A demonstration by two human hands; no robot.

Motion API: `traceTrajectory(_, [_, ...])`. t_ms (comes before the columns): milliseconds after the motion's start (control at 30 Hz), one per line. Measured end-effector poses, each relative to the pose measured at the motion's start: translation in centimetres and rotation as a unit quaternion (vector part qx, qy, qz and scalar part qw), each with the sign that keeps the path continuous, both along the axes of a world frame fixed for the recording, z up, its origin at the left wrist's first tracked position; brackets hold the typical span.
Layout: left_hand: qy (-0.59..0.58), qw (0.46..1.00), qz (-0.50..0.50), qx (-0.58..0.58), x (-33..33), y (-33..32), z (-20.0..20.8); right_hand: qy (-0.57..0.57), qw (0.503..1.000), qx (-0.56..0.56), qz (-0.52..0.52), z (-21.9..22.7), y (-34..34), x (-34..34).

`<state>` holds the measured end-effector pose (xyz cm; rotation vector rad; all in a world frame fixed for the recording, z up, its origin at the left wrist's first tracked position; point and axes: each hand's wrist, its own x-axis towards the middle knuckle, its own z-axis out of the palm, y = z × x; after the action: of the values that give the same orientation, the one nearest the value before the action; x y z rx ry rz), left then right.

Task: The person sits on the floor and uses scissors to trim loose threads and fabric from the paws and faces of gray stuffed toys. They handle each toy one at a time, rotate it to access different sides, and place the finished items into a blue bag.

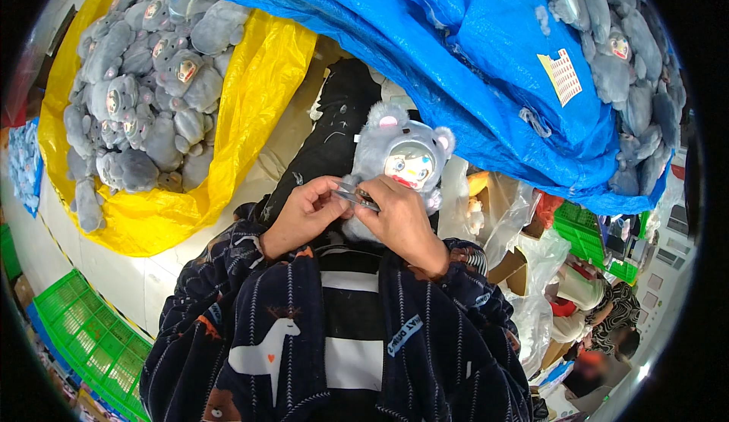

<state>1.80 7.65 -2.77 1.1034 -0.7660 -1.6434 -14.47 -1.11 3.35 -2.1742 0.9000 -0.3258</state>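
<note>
A grey plush bear doll [396,147] with round ears and a printed doll face sits on my lap, face up. My right hand [399,215] is closed around small metal thread snips [357,199], whose blades point left across the doll's lower side. My left hand [311,211] is closed in a pinch beside the blade tips, at the doll's left edge. Whatever lies between its fingertips is too small to make out; it may be a bit of the plush or a thread. My hands partly cover the doll's lower body.
On the left stands a yellow sack [258,111] full of grey plush dolls. A large blue sack [486,80] with more plush spreads across the far right. Green crates [83,338] stand at lower left. Cardboard boxes and clear plastic bags [535,270] crowd the right, near another person [615,316].
</note>
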Motion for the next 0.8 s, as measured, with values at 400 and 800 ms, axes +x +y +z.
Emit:
traceTrajectory(400, [0.125, 0.991, 0.009, 0.048, 0.5, -0.2, -0.2, -0.065, 0.996, 0.024, -0.049, 0.8, 0.7, -0.8])
traceTrajectory(800, [0.142, 0.987, 0.01, 0.074, 0.6, -0.4, 0.1, -0.089, 0.991, -0.018, -0.099, -0.2, 0.2, -1.0])
